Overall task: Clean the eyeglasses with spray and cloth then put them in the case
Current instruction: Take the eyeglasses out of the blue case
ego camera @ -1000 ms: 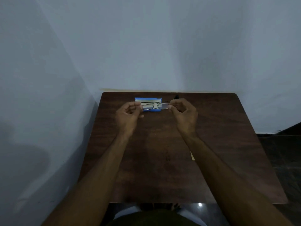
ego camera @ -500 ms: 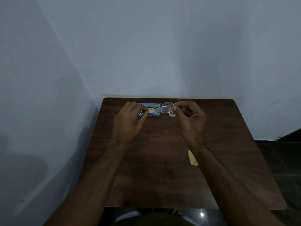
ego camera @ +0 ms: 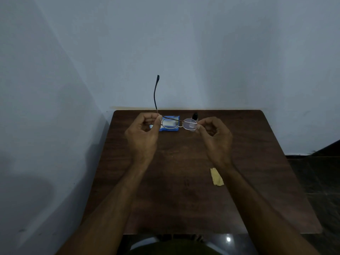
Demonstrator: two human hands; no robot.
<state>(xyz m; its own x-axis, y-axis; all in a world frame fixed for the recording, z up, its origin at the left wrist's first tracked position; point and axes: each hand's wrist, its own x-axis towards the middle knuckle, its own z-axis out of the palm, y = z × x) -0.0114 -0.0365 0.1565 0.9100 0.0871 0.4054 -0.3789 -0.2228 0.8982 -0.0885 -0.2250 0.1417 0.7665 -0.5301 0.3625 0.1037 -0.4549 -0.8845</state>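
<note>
Dim table (ego camera: 165,190); eyeglasses (ego camera: 179,123) half-hide blue case (ego camera: 168,128), bottle (ego camera: 194,115).

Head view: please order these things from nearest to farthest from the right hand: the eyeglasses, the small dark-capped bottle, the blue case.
From the right hand:
1. Eyeglasses, pinched at its fingertips.
2. Dark-capped bottle, behind the glasses, near the far edge of the table.
3. Blue case, farther left, nearer the left hand.
</note>
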